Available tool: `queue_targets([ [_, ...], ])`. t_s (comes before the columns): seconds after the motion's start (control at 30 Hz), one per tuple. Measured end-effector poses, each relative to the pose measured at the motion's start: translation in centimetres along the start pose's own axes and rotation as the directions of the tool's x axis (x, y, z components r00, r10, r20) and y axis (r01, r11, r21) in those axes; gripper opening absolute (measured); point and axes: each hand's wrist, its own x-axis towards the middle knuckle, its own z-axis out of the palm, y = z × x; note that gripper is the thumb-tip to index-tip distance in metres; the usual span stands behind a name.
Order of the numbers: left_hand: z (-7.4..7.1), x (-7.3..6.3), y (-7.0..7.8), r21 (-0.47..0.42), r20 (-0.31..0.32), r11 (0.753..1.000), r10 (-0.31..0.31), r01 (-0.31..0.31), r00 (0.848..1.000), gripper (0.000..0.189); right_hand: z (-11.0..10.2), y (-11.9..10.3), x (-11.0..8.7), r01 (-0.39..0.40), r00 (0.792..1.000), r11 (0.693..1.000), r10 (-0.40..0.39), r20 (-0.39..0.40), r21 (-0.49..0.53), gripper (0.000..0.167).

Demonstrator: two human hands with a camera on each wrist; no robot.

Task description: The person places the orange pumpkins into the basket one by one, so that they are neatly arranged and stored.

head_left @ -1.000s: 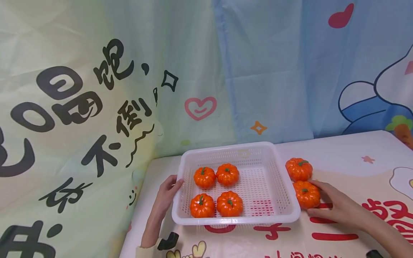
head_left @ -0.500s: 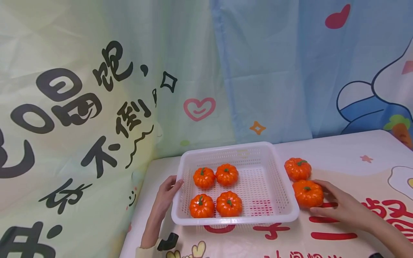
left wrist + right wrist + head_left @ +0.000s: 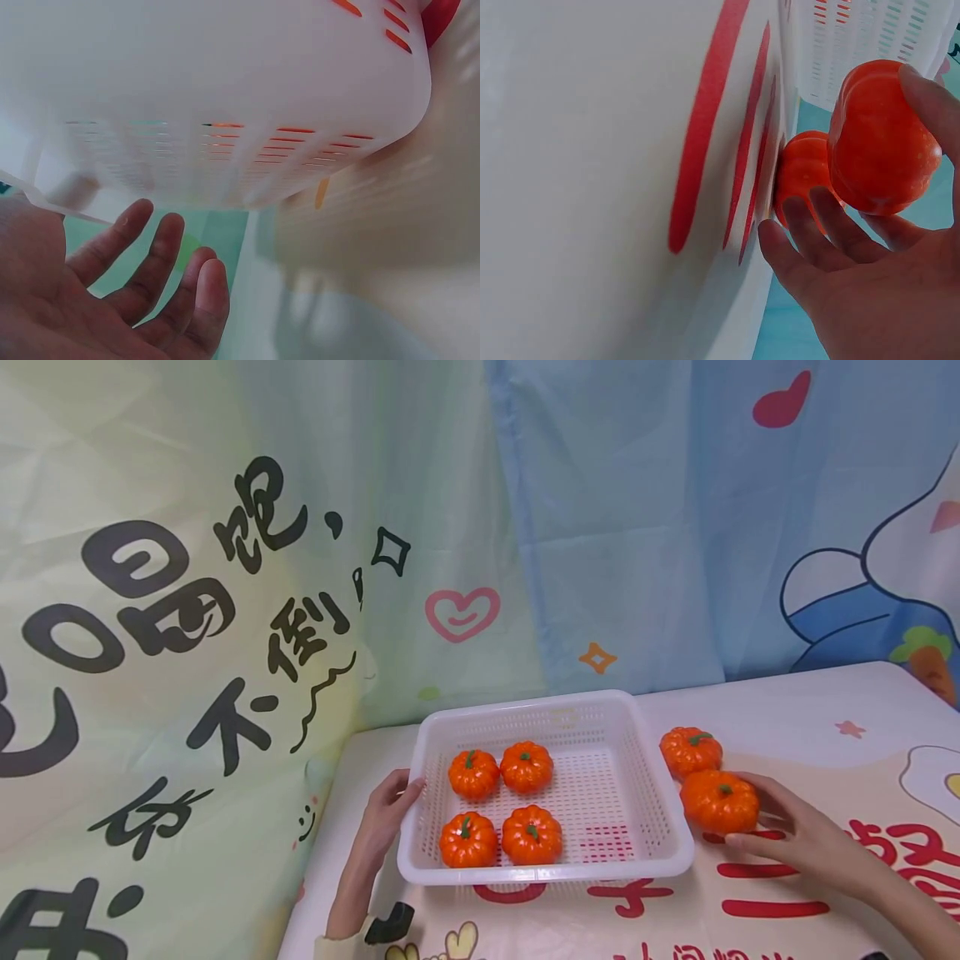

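My right hand (image 3: 798,839) holds an orange toy pumpkin (image 3: 720,803) with a green stem, just outside the basket's right wall. In the right wrist view, this pumpkin (image 3: 881,142) is raised off the table, with thumb and a finger on opposite sides and the other fingers spread. A second pumpkin (image 3: 690,752) sits behind it on the table. My left hand (image 3: 386,814) holds the left rim of the white plastic basket (image 3: 555,874), thumb over the edge; its other fingers (image 3: 166,244) extend outside the wall. Inside, several pumpkins (image 3: 468,839) stand in two rows on the left.
The table has a printed cloth (image 3: 795,760) with red characters. A blue and green printed curtain (image 3: 622,527) hangs behind it, and a pale one with black lettering (image 3: 150,710) hangs along the left side.
My right hand has drawn the nearer pumpkin slightly right and lifted it off the table. The left hand stays on the basket rim, and the other pumpkins keep their places.
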Motion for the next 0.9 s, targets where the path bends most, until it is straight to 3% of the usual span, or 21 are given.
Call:
queue_targets([
  [0.43,0.0,0.0,0.1,-0.017,0.003,1.000,0.001,-0.001,1.000,0.040,-0.3,-0.6,-0.1,0.082,0.996,0.991,-0.079,-0.030,0.102,0.098],
  [0.9,0.0,0.0,0.0,-0.025,-0.004,1.000,0.006,-0.006,1.000,0.039,-1.2,-1.6,0.2,0.138,0.989,0.986,-0.132,-0.070,0.090,0.093],
])
